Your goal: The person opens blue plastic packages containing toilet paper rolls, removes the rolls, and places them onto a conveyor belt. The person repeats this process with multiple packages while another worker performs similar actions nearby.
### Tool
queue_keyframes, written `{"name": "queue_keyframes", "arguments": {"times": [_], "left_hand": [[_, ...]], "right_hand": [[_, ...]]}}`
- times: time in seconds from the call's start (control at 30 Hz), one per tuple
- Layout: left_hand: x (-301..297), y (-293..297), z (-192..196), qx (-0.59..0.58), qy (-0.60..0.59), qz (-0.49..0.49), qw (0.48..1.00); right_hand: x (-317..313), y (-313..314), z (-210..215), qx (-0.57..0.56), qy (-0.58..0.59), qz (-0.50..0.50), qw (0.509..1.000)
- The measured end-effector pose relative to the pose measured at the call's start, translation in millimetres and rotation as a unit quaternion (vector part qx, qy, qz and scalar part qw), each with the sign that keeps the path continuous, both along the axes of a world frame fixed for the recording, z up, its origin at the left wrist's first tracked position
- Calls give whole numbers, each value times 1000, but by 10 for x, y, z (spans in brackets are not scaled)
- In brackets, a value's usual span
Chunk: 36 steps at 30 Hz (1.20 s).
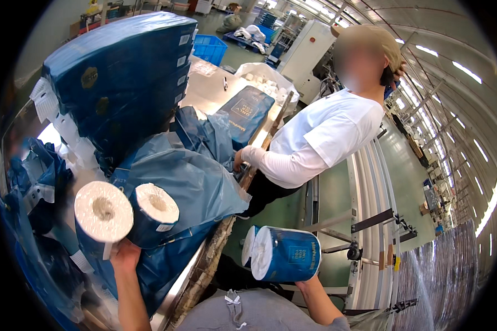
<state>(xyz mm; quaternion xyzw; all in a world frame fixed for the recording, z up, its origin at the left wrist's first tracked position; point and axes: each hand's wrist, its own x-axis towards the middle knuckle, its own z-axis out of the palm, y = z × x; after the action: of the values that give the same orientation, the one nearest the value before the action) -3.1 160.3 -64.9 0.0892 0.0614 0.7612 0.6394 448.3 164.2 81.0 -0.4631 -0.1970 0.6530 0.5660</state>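
My left hand (126, 255) is up against the lower side of a blue-wrapped paper roll (121, 216), its white end and hollow core facing up. Its fingers are partly hidden by the roll, which they appear to grip. Close beside stands a second blue-wrapped roll (159, 212). Over on the right, my right hand (310, 287) holds a blue-wrapped paper roll (290, 255) from below, clear of the table. Another roll's white end (250, 245) shows just behind it. Blue plastic film (189, 179) lies loosely over the table around the left rolls.
A tall stack of blue packs (127, 71) rises at the far left. A co-worker (326, 129) in a white shirt stands across the table edge, one hand at blue film. Beyond lie a flat blue pack (246, 113) and a bag of white pieces (268, 80). Metal rails (373, 209) run at right.
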Motion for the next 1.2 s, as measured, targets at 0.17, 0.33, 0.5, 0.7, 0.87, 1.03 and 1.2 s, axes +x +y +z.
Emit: {"name": "queue_keyframes", "arguments": {"times": [0.17,0.33,0.5,0.7,0.87,1.03,1.2], "left_hand": [[89,56,284,-190,-20,53,980],[120,70,162,-124,57,15,990],[209,117,498,-316,-148,65,935],[146,60,391,-205,-67,55,975],[80,-86,465,-222,-45,88,970],[68,-96,506,-240,-26,86,967],[51,-91,449,-245,3,70,967]], "right_hand": [[-101,-35,58,9,24,-15,1000],[-363,92,149,-54,85,-13,995],[-301,290,-23,-65,142,-15,988],[-419,944,75,8,240,39,970],[-1313,1533,197,-29,295,223,929],[-1762,2031,378,27,209,284,935],[-1162,1788,511,20,152,201,968]]}}
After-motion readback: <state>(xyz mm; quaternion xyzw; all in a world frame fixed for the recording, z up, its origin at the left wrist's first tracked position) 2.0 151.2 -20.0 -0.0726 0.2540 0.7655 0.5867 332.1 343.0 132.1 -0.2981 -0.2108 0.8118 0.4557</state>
